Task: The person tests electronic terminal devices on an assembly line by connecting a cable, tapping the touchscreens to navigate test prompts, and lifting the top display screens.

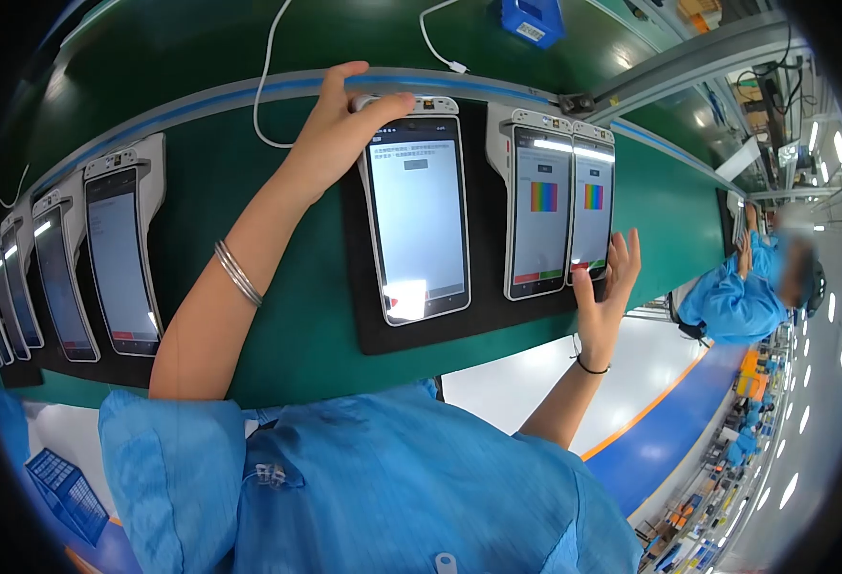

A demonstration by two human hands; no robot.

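A white handheld terminal (418, 210) with a lit, mostly pale screen lies on a black mat (368, 330) in front of me. My left hand (335, 129) grips its upper left corner, thumb across the top edge; some fingers are hidden behind it. To the right, two more terminals stand side by side, a middle one (539, 234) and a right one (591, 230), each showing a rainbow colour block and a red and green bar at the bottom. My right hand (609, 287) has its fingers spread, with the thumb at the right terminal's lower screen edge.
Several similar terminals (124, 253) line the left of the green bench (249, 354). White cables (266, 86) and a blue bin (533, 21) are beyond the metal rail (507, 93). A blue basket (67, 493) is at lower left. A person in blue (741, 297) sits far right.
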